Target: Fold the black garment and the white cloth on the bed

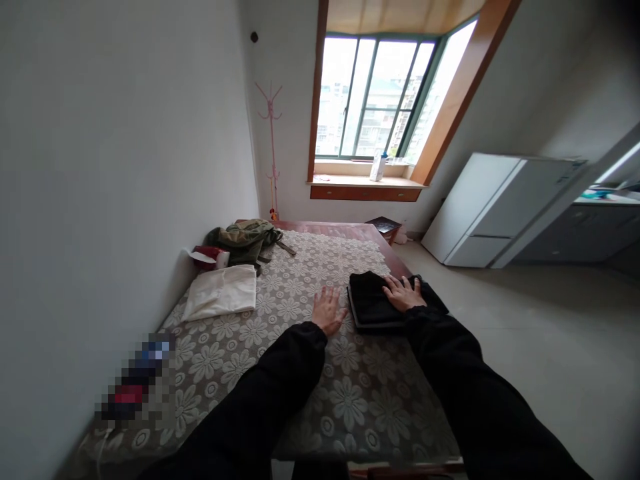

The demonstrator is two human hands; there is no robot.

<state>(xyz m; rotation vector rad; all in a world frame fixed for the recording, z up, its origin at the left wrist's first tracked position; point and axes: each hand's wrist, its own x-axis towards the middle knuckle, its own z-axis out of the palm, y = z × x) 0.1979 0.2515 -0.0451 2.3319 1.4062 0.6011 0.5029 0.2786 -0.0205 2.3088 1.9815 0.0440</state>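
Observation:
A folded black cloth [371,300], probably a garment, lies in a flat stack near the right edge of the table [350,397]. My right hand [404,293] rests on top of it with the fingers spread. Just left of the stack, my left hand [328,311] is over the flower-patterned tablecloth [287,308], fingers stretched out and holding nothing. Whether the left palm touches the tablecloth I cannot tell. Further left is a folded white cloth [221,292], apart from both hands.
A green backpack [245,239] and a red tissue pack [209,256] sit by the left wall. A blurred-out object [136,380] with a white cable lies at the near left. Beyond the table are a dark stool [384,225], a pink coat stand [273,143] and a white fridge [493,207].

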